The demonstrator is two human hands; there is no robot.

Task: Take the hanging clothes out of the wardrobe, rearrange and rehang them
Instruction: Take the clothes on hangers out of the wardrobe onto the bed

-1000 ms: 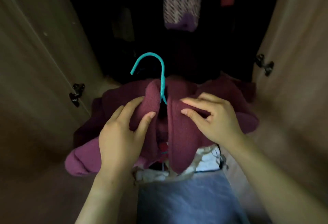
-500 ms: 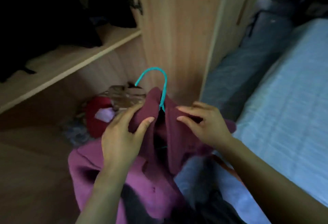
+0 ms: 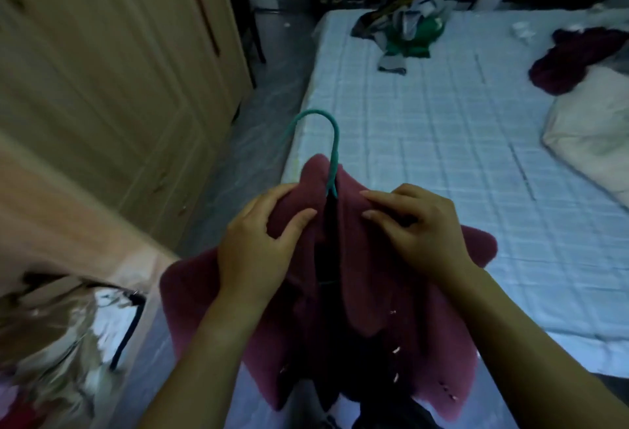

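A maroon fleece jacket (image 3: 371, 296) hangs on a teal hanger (image 3: 332, 142) in front of me, its hook sticking up above the collar. My left hand (image 3: 258, 245) grips the left side of the collar. My right hand (image 3: 418, 228) pinches the right side of the collar, fingers curled into the cloth. The jacket is open down the front, with small snaps showing low on the right panel. It hangs over the near corner of the bed (image 3: 442, 142).
The wardrobe door (image 3: 112, 64) stands at the left. A shiny bag (image 3: 64, 333) sits low left. On the bed lie a pile of green and grey clothes (image 3: 408, 30), a dark maroon garment (image 3: 571, 61) and a cream pillow (image 3: 592, 136).
My view has swung right from the dark wardrobe interior past its shelves to the bed. Both hands have kept their hold on the jacket collar and carried it along.
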